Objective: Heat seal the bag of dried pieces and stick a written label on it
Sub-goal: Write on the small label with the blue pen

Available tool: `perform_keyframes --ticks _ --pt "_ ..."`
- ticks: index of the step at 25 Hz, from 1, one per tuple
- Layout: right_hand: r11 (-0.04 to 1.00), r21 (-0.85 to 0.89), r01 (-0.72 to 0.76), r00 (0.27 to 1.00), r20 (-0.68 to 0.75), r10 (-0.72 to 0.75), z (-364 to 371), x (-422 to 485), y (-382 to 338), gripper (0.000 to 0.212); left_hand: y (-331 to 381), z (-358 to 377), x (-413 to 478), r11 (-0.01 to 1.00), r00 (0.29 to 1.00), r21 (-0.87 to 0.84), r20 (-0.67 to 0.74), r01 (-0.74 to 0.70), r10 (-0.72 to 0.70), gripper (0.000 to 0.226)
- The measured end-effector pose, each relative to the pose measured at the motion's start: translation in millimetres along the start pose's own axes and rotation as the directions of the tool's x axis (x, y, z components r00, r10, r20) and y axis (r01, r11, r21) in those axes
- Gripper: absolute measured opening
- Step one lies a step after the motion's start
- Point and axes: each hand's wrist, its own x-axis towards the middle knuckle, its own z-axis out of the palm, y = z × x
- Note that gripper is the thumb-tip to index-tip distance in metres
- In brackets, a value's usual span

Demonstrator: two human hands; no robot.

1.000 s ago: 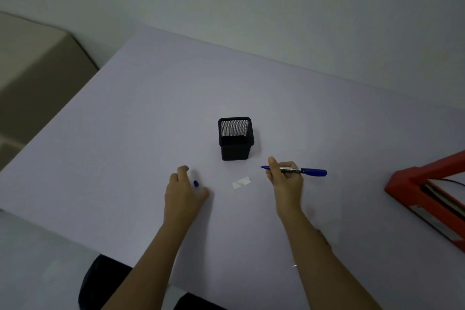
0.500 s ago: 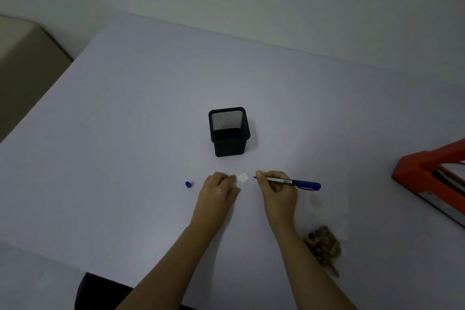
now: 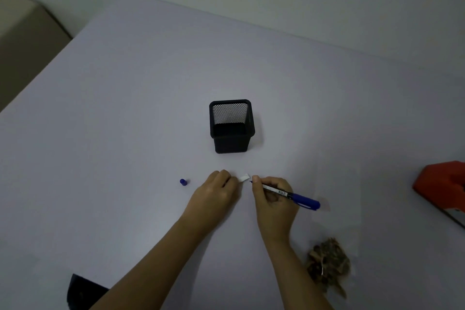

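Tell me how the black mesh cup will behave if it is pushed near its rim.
The cup looks empty and is made of mesh, so it is probably light. Its base is narrower than its rim, so a high push may tip it rather than slide it. Its sides are flat, so it is unlikely to roll.

Pale table [image 3: 125, 133] bears mesh holder [image 3: 231, 131], blue cap [image 3: 183, 182], white label [image 3: 244, 178], bag [image 3: 328, 263], red sealer [image 3: 442, 184].

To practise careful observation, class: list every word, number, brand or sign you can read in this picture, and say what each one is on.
Pen: dark print on the white barrel, too small and blurred to read.
Label: no writing can be made out on it.
Nothing else shows readable text.
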Motion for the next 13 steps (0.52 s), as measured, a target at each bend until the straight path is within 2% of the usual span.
perform_keyframes --ticks 3,8,13 --pt "1.0 0.016 0.015 1.0 0.005 -0.015 1.3 1.2 0.5 0.009 -1.9 -5.4 4.5 1.0 1.0 -0.006 -0.018 -0.003 0.003 0.026" --pt "0.999 0.05 0.004 1.0 0.002 -0.005 1.0 1.3 2.7 0.008 -7.2 -6.0 11.6 1.0 0.999 -0.018 -0.044 -0.002 0.001 0.017" --pt "0.998 0.061 0.011 1.0 0.003 -0.011 0.7 0.0 3.3 0.01 -0.6 4.7 6.6 0.999 0.992 -0.01 -0.122 0.035 -0.036 0.027"
